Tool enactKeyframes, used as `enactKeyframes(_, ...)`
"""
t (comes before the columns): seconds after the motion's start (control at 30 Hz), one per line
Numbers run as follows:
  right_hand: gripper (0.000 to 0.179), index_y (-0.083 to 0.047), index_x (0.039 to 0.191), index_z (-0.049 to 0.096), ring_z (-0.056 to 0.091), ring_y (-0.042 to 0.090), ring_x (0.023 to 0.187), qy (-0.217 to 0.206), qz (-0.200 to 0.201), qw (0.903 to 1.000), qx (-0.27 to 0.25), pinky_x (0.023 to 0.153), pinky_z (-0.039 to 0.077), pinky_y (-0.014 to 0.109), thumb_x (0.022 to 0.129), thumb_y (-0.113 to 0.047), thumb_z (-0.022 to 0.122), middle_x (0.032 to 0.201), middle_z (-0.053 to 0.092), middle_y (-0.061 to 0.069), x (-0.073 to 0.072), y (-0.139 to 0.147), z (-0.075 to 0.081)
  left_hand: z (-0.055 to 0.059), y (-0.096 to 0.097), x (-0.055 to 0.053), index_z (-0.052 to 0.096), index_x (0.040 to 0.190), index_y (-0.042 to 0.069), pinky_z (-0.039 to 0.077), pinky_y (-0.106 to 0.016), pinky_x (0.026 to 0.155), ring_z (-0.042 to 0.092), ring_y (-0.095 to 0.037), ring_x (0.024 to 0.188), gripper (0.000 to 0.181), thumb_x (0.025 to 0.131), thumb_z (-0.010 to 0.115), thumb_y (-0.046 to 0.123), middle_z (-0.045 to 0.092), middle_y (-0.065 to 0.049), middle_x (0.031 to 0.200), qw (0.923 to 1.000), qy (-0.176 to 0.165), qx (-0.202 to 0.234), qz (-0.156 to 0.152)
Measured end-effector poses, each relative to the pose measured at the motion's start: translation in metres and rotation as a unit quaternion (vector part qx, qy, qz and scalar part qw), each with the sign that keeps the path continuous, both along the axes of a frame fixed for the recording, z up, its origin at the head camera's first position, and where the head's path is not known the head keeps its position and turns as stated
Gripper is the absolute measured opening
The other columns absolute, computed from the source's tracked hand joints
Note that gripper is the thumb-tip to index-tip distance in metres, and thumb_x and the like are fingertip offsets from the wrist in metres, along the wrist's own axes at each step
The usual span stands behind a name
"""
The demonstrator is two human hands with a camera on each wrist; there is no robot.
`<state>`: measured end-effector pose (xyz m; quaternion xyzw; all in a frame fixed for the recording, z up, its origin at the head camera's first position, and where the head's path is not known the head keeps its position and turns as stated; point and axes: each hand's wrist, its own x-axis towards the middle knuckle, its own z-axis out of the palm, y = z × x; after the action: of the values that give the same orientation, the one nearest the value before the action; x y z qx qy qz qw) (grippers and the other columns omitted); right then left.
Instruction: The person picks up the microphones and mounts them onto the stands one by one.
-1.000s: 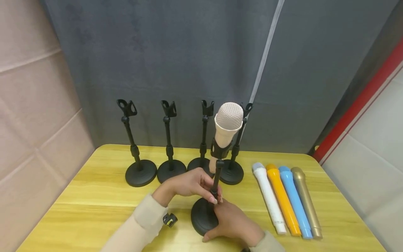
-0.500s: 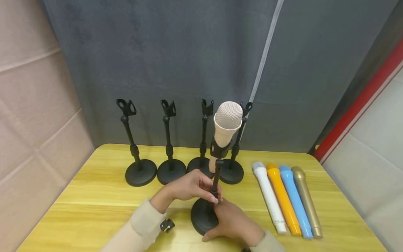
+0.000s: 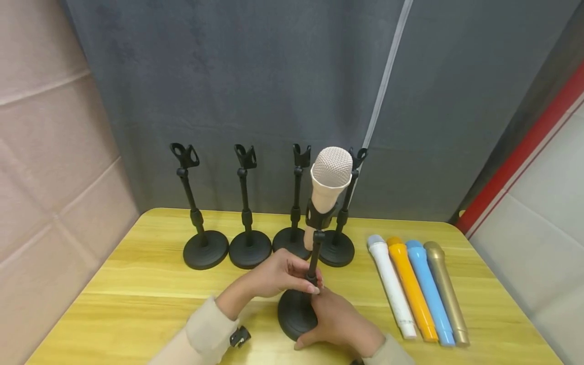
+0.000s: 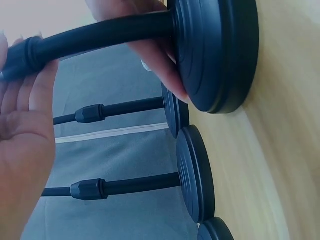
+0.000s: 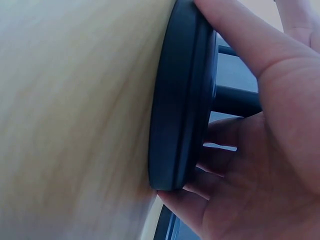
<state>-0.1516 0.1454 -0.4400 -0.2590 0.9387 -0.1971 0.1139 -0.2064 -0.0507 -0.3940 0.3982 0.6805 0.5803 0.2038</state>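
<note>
With left hand [image 3: 283, 275] grips stand [image 3: 315, 256] by its pole [image 4: 107, 34]; with right hand [image 3: 341, 323] clasps its base [image 3: 295, 315]. Has beige mic [image 3: 332, 175] clipped on top, four more stands [image 3: 250, 251] behind.

Left hand [image 3: 279, 275] curled; right hand [image 3: 339, 323], lower, seems curled too, partly hidden.

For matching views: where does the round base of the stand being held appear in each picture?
Head: the round base is at lower middle.
Left wrist: the round base is at the top, right of centre.
Right wrist: the round base runs from the top edge down past the middle.
Shared landmark: the right hand, touching this base in all three.
</note>
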Motion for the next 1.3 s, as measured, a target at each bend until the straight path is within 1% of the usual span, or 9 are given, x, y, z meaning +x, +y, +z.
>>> enactKeyframes(0.13,0.122,0.002,0.153,0.038,0.057,0.031,0.133,-0.001,-0.002,1.0,0.004,0.104,0.053,0.044,0.065,-0.068,0.085,0.152,0.049,0.02,0.0,0.0,0.0,-0.001,0.001,0.005,0.076,0.104,-0.001,0.059,-0.026,0.09,0.072,-0.004,0.094,0.018,0.089,0.077,0.009,0.076,-0.023,0.102,0.9997,-0.002,0.006,0.023)
enactKeyframes(0.27,0.12,0.002,0.152,0.039,0.058,0.03,0.132,-0.005,-0.006,1.0,0.004,0.104,0.052,0.044,0.065,-0.067,0.086,0.151,0.051,0.02,0.001,0.0,0.001,-0.002,0.002,0.01,0.076,0.106,0.0,0.059,-0.025,0.091,0.073,-0.006,0.095,0.019,0.089,0.077,0.011,0.077,-0.022,0.102,0.9986,-0.016,0.013,0.048)
enactKeyframes(0.43,0.121,0.003,0.152,0.038,0.058,0.029,0.131,-0.007,-0.005,1.0,0.0,0.105,0.052,0.043,0.065,-0.066,0.086,0.15,0.052,0.02,0.003,-0.001,0.002,-0.003,0.004,0.015,0.076,0.106,0.002,0.057,-0.022,0.092,0.074,-0.008,0.097,0.02,0.089,0.078,0.013,0.077,-0.019,0.103,0.9963,-0.033,0.006,0.079)
enactKeyframes(0.53,0.123,0.003,0.153,0.036,0.057,0.029,0.132,-0.008,-0.005,1.0,0.001,0.106,0.051,0.043,0.065,-0.067,0.085,0.152,0.05,0.02,0.003,-0.001,0.002,-0.003,0.005,0.018,0.076,0.105,0.003,0.058,-0.022,0.091,0.075,-0.009,0.097,0.02,0.089,0.078,0.014,0.077,-0.019,0.104,0.9944,-0.044,0.002,0.096)
enactKeyframes(0.77,0.124,0.005,0.153,0.035,0.055,0.03,0.135,-0.003,-0.003,1.0,0.003,0.108,0.05,0.043,0.066,-0.067,0.085,0.155,0.046,0.02,0.002,-0.001,0.001,-0.002,0.01,0.027,0.078,0.103,0.005,0.06,-0.023,0.087,0.075,-0.01,0.095,0.021,0.087,0.081,0.017,0.078,-0.014,0.102,0.9853,-0.076,0.001,0.153)
enactKeyframes(0.97,0.123,0.004,0.154,0.036,0.053,0.031,0.137,-0.005,0.0,1.0,0.006,0.108,0.049,0.043,0.066,-0.068,0.085,0.158,0.043,0.019,0.002,-0.001,0.002,-0.003,0.013,0.031,0.079,0.104,0.006,0.061,-0.025,0.086,0.076,-0.012,0.095,0.022,0.086,0.082,0.017,0.079,-0.012,0.102,0.9787,-0.092,0.015,0.183)
enactKeyframes(1.17,0.123,0.003,0.154,0.035,0.053,0.031,0.138,-0.001,0.002,1.0,0.007,0.108,0.05,0.043,0.066,-0.069,0.084,0.159,0.041,0.018,0.001,0.0,0.0,-0.002,0.016,0.037,0.078,0.106,0.003,0.061,-0.026,0.086,0.076,-0.014,0.096,0.023,0.087,0.081,0.015,0.078,-0.015,0.103,0.9735,-0.097,0.029,0.205)
enactKeyframes(1.3,0.125,0.003,0.156,0.032,0.051,0.032,0.14,-0.004,0.002,1.0,-0.002,0.109,0.049,0.045,0.067,-0.067,0.084,0.16,0.039,0.02,0.0,0.001,-0.001,-0.003,0.019,0.041,0.077,0.105,0.001,0.061,-0.024,0.085,0.076,-0.011,0.093,0.023,0.087,0.08,0.014,0.078,-0.016,0.102,0.9699,-0.084,0.035,0.225)
